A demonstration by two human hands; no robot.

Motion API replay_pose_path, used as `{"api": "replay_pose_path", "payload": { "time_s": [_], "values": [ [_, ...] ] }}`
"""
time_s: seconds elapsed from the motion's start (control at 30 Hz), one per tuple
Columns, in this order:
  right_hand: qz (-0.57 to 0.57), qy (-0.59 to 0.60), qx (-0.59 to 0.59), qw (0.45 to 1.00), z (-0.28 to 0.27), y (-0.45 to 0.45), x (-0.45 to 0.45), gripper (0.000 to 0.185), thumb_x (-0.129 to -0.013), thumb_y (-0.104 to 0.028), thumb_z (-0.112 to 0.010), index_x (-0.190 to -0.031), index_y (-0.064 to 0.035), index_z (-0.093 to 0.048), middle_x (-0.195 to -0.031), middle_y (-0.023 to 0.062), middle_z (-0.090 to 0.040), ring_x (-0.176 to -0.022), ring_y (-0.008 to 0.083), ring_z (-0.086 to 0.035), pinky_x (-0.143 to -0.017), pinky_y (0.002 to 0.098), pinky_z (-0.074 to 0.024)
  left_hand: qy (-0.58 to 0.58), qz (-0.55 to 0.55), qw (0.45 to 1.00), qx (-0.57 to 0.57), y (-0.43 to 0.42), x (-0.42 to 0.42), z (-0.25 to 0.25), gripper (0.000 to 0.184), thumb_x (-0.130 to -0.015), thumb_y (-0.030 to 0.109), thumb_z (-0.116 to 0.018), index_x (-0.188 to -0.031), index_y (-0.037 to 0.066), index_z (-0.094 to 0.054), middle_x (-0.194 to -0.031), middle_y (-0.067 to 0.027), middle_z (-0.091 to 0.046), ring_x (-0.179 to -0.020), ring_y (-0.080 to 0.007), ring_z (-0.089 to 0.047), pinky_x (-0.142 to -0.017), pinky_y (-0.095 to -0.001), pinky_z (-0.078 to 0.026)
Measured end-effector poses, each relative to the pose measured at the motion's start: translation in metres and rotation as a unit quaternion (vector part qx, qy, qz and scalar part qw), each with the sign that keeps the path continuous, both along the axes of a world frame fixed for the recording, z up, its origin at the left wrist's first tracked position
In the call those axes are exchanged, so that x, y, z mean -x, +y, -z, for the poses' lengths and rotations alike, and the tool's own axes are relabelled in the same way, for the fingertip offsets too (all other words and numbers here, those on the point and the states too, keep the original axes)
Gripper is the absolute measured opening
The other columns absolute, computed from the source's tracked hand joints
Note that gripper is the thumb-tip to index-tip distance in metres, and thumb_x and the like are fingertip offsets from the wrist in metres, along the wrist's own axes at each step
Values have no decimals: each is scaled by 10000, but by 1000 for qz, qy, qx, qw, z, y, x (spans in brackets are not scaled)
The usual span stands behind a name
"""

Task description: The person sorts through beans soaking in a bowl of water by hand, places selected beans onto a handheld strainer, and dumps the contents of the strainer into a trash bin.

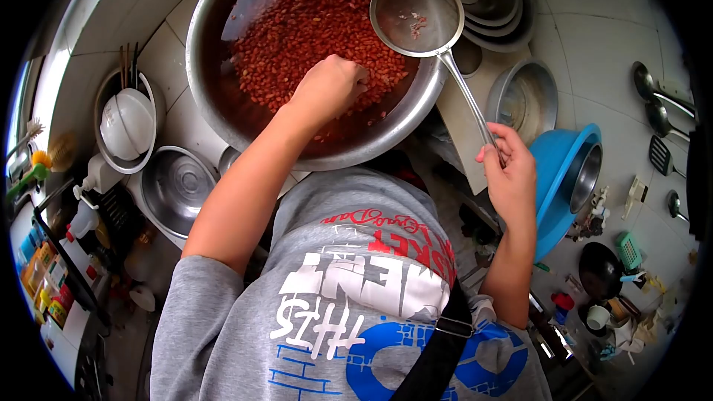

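Note:
A wide metal basin [200, 85] holds many reddish kernels [297, 37], which look like skinned-on peanuts, in dark reddish water. Over the kernels is my left hand [327, 89], its fingers curled closed; whatever lies within them is hidden. My right hand [509, 167] grips the long handle of a round mesh strainer [401, 11]. The strainer's bowl is above the basin's right rim, and a few small pale and reddish bits [416, 26] lie on its mesh.
Stacked metal bowls [512, 30] and a metal pot [546, 78] stand right of the basin. Beside my right forearm is a blue plastic basin [553, 200]. On the left are a metal bowl [174, 193] and a pot holding a white bowl [126, 122]. Ladles [650, 82] are at far right.

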State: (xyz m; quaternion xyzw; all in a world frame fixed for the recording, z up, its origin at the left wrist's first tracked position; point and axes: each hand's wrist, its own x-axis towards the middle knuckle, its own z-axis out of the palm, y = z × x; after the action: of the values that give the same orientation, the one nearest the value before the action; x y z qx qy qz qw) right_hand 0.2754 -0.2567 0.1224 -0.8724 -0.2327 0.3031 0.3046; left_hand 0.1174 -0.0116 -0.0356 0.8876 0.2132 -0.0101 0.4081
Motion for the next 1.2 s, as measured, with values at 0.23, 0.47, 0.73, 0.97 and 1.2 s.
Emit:
{"api": "replay_pose_path", "payload": {
  "time_s": [0.23, 0.47, 0.73, 0.97, 1.2],
  "values": [
    [-20, -11, -13, 1000, 6, 5, 5, 292, -928, -26, -607, -1212, 42, -626, -770, 54, -680, -647, 67, -575, -592, 246, -464, -17, -70, 997, -10, 14, 23, -14, 153, -873, 202, -704, -909, 63, -757, -818, -192, -714, -814, -385, -703, -761, -490, -565],
    [-70, -30, 0, 997, 13, 13, 14, 253, -928, -48, -592, -1168, 13, -643, -734, 104, -684, -602, 147, -617, -585, 309, -483, 153, -169, 961, -156, 38, 54, -29, 128, -875, 141, -653, -886, 49, -741, -847, -206, -713, -833, -402, -705, -760, -498, -567],
    [-93, -22, 1, 995, 13, 25, 23, 225, -924, -37, -591, -1137, 19, -639, -707, 118, -667, -574, 191, -622, -581, 330, -484, -37, -274, 961, 15, 66, 62, -56, 159, -846, 142, -773, -948, 21, -766, -834, -169, -732, -736, -315, -700, -695, -376, -548],
    [-118, -6, 5, 993, 16, 32, 33, 219, -911, -20, -598, -1121, 25, -639, -667, 126, -622, -544, 196, -593, -548, 345, -455, -191, -135, 959, -159, 36, 23, -38, 170, -823, 86, -761, -983, 33, -773, -906, -112, -654, -829, -311, -664, -757, -407, -551],
    [-118, -1, 4, 993, 15, 32, 37, 232, -904, -16, -602, -1130, 25, -639, -642, 122, -574, -517, 183, -545, -528, 345, -429, -141, -131, 963, -190, 38, 26, -20, 191, -796, 78, -700, -973, 84, -771, -857, -81, -641, -835, -290, -658, -770, -418, -531]
  ]
}}
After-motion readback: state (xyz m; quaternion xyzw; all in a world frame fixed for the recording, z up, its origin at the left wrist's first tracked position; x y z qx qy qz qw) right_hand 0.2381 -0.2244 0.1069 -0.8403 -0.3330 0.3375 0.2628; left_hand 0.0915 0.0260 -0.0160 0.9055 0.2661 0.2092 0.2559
